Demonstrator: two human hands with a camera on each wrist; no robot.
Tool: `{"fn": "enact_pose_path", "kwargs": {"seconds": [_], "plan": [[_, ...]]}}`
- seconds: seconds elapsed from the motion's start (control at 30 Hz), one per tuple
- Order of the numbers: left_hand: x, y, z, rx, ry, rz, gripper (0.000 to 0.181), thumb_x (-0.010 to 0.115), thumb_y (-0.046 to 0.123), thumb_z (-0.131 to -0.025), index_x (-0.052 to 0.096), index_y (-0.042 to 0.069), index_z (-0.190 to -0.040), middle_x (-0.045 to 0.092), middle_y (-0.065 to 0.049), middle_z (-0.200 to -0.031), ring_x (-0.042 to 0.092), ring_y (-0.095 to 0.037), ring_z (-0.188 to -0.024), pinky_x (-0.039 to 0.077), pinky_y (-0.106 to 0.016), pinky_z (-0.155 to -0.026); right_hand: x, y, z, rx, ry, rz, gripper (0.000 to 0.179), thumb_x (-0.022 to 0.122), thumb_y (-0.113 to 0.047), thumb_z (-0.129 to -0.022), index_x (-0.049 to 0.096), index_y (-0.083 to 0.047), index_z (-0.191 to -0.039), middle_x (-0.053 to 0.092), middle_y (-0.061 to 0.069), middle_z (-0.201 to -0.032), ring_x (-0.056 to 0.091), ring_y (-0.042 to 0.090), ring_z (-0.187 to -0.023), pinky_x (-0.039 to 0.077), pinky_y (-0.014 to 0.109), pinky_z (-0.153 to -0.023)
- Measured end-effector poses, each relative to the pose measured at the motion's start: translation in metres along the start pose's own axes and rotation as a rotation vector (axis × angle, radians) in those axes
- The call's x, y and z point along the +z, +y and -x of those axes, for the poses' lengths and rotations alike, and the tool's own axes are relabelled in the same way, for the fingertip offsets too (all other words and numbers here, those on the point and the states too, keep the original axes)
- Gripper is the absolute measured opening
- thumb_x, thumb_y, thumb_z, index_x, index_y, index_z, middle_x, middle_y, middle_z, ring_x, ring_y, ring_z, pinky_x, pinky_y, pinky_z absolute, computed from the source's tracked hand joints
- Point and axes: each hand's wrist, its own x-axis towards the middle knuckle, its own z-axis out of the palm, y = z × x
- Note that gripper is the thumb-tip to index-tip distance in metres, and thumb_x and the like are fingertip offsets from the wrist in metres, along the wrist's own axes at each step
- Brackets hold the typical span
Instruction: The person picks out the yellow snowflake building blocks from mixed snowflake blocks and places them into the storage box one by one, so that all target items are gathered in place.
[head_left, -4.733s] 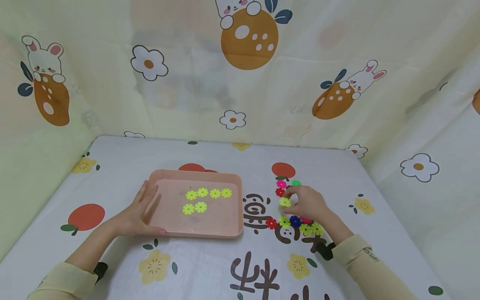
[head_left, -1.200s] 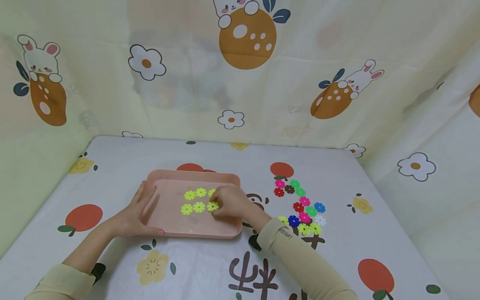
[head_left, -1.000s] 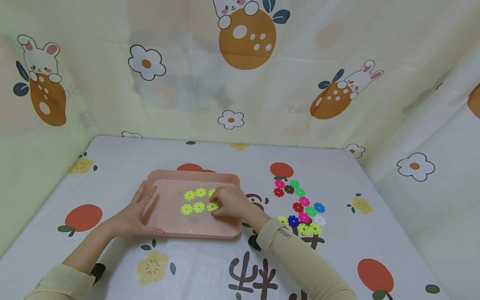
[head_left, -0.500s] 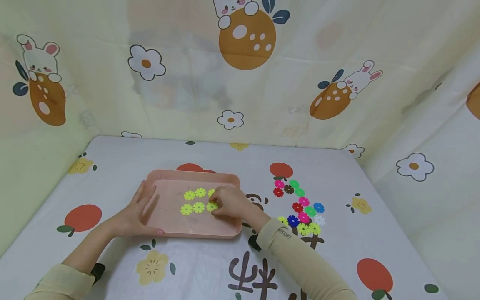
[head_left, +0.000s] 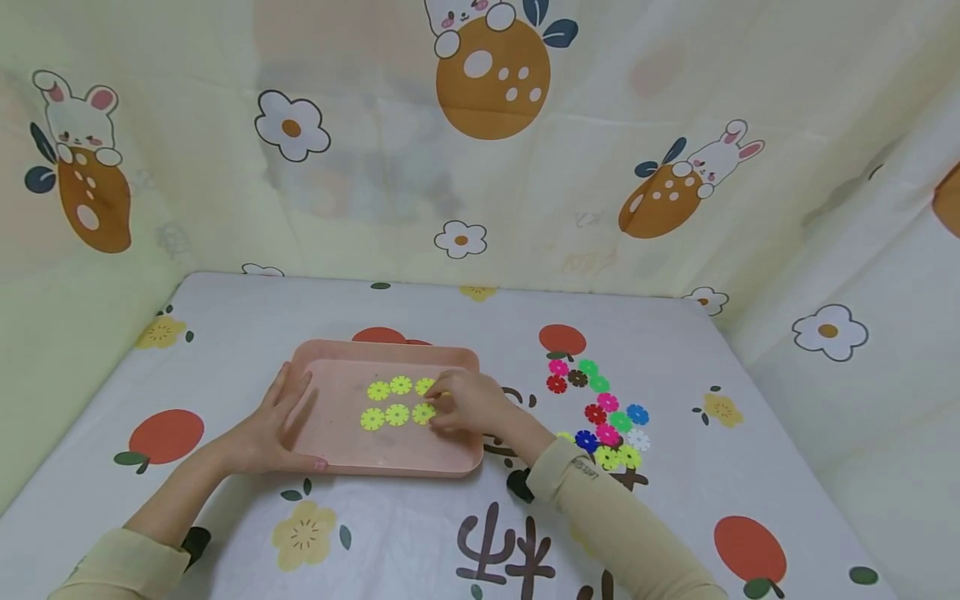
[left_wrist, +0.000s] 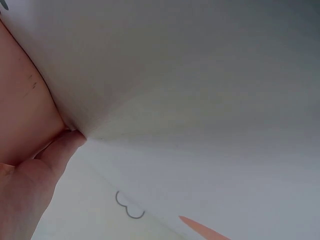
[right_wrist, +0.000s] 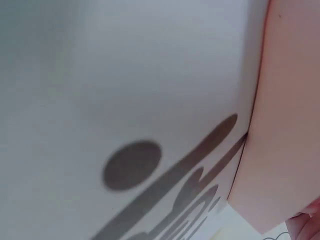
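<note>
A pink tray (head_left: 330,417) lies on the table with two rows of yellow-green, flower-shaped plastic discs (head_left: 397,415) in it. My left hand (head_left: 258,429) rests against the tray's left end, fingers spread and fairly straight, thumb along the front edge. In the left wrist view, fingers (left_wrist: 50,162) touch the pink tray wall (left_wrist: 25,100). My right hand (head_left: 476,408) is over the tray's right side, thumb and forefinger parted beside the rightmost visible front-row disc (head_left: 423,414). It covers part of the back row. In the right wrist view only a bit of that hand (right_wrist: 305,225) shows beyond the tray (right_wrist: 285,110).
Right of the tray lies a loose cluster of discs in pink, red, green, blue, white, brown and yellow (head_left: 606,412), partly behind the right sleeve. The printed tablecloth (head_left: 397,542) runs back to a patterned curtain (head_left: 360,183).
My right hand brought a yellow disc from the cluster to the front row in the tray. Just now its fingers have parted and drawn slightly right. The left hand stays on the tray.
</note>
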Motion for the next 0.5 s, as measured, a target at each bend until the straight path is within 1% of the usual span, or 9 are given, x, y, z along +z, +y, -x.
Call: {"fn": "enact_pose_path", "kwargs": {"seconds": [0.2, 0.3, 0.43, 0.5], "plan": [[0.000, -0.001, 0.000, 0.002, 0.001, -0.011, 0.123, 0.078, 0.052, -0.060, 0.006, 0.002, -0.146, -0.016, -0.024, -0.147, 0.002, -0.049, -0.132, 0.026, -0.067, -0.093, -0.008, 0.001, 0.009, 0.017, -0.011, -0.021, 0.035, 0.073, -0.033, -0.076, 0.069, -0.018, -0.107, 0.062, -0.005, -0.108, 0.056, 0.011, -0.094, 0.048, 0.028, -0.077], [-0.001, 0.001, 0.000, 0.001, 0.002, -0.016, 0.122, 0.078, 0.053, -0.060, 0.007, 0.002, -0.146, -0.016, -0.024, -0.147, 0.001, -0.049, -0.132, 0.026, -0.068, -0.093, -0.014, 0.002, 0.016, 0.020, -0.015, -0.041, 0.035, 0.072, -0.032, -0.078, 0.068, -0.018, -0.110, 0.061, -0.003, -0.111, 0.055, 0.014, -0.099, 0.048, 0.033, -0.081], [-0.001, 0.000, 0.000, 0.007, -0.001, -0.009, 0.122, 0.078, 0.052, -0.061, 0.006, 0.003, -0.146, -0.016, -0.024, -0.147, -0.001, -0.047, -0.133, 0.025, -0.068, -0.092, -0.019, 0.006, 0.022, 0.012, 0.007, -0.072, 0.037, 0.072, -0.031, -0.078, 0.067, -0.016, -0.111, 0.061, -0.001, -0.114, 0.054, 0.018, -0.101, 0.046, 0.036, -0.084], [-0.001, 0.000, 0.000, 0.015, 0.000, -0.003, 0.122, 0.079, 0.051, -0.061, 0.006, 0.003, -0.146, -0.016, -0.024, -0.147, -0.002, -0.047, -0.133, 0.025, -0.068, -0.093, -0.021, 0.008, 0.026, 0.008, 0.026, -0.089, 0.036, 0.072, -0.030, -0.078, 0.067, -0.015, -0.111, 0.062, -0.001, -0.113, 0.054, 0.020, -0.100, 0.046, 0.037, -0.084]]}}
